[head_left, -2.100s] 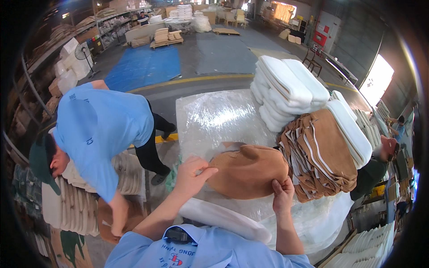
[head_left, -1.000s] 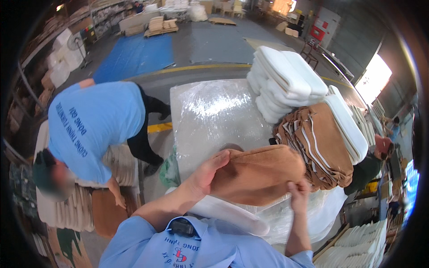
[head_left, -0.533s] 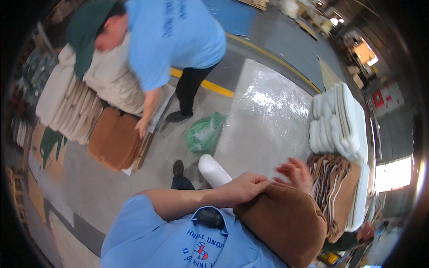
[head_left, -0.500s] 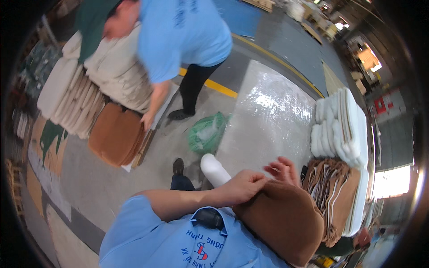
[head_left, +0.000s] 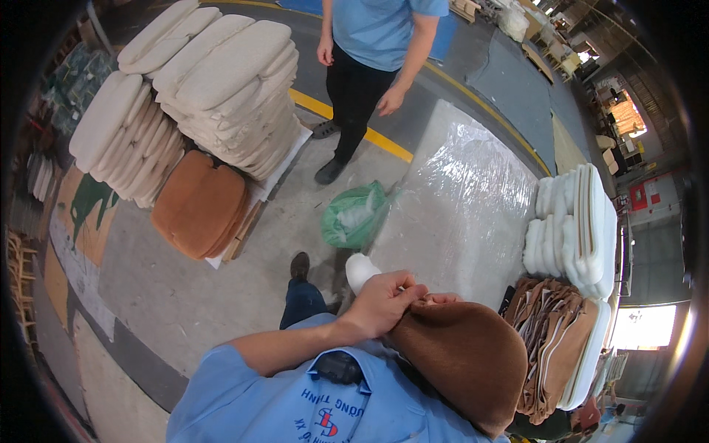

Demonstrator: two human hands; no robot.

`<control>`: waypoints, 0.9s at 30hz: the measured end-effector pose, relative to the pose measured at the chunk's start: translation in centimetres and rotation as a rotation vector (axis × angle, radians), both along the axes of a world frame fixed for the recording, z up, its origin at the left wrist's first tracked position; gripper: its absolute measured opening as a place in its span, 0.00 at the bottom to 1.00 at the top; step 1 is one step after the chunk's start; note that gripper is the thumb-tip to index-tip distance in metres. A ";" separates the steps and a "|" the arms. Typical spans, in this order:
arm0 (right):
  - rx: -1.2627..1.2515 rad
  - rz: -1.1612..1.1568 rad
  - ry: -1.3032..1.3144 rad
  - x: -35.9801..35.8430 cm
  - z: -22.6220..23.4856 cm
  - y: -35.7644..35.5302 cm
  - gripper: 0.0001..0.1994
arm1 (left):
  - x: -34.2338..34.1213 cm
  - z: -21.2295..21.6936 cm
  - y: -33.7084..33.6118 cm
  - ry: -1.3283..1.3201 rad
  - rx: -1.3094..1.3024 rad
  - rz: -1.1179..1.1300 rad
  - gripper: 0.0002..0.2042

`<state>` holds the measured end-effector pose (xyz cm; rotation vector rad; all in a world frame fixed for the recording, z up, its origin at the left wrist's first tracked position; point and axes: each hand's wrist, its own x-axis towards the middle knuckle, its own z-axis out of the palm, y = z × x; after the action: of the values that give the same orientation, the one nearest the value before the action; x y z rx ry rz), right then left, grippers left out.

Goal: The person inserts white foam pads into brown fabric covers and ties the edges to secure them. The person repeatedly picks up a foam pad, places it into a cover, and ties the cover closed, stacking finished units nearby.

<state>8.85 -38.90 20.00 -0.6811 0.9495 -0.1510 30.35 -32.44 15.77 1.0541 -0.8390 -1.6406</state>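
Observation:
A brown fabric cushion cover (head_left: 465, 354), rounded and filled-looking, rests against my front at the lower right. My left hand (head_left: 380, 301) pinches its upper left edge between thumb and fingers. Right beside it, my right hand (head_left: 443, 298) grips the same edge; only some fingers show, with the rest behind the brown fabric. Below my left hand, the rounded end of a white padded piece (head_left: 360, 272) sticks out over the table, which is wrapped in shiny clear film (head_left: 458, 199).
Brown covers (head_left: 550, 332) and white pads (head_left: 572, 221) are stacked at the table's right. A green plastic bag (head_left: 354, 214) lies on the floor. Cream cushions (head_left: 221, 81) and brown cushions (head_left: 199, 203) form piles at left. A co-worker (head_left: 369, 81) stands across from me.
My right hand has come in from above the cover to its edge, next to my left. The co-worker has straightened up and moved right, away from the brown pile.

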 end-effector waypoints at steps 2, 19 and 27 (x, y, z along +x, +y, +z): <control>0.024 0.043 0.008 0.8 0.3 -0.4 0.10 | 0.4 -0.9 0.6 0.164 0.166 -0.070 0.15; -0.630 0.481 0.170 9.4 -7.8 -6.5 0.08 | 3.3 -6.9 2.3 0.063 0.374 0.404 0.17; -0.481 0.318 -0.137 10.0 -18.5 -8.9 0.10 | 3.8 -15.0 0.9 -0.395 0.388 0.443 0.19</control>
<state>18.86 -47.82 1.50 -1.2400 0.6639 -0.1424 34.15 -31.56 0.77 1.7383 -0.4833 -1.2549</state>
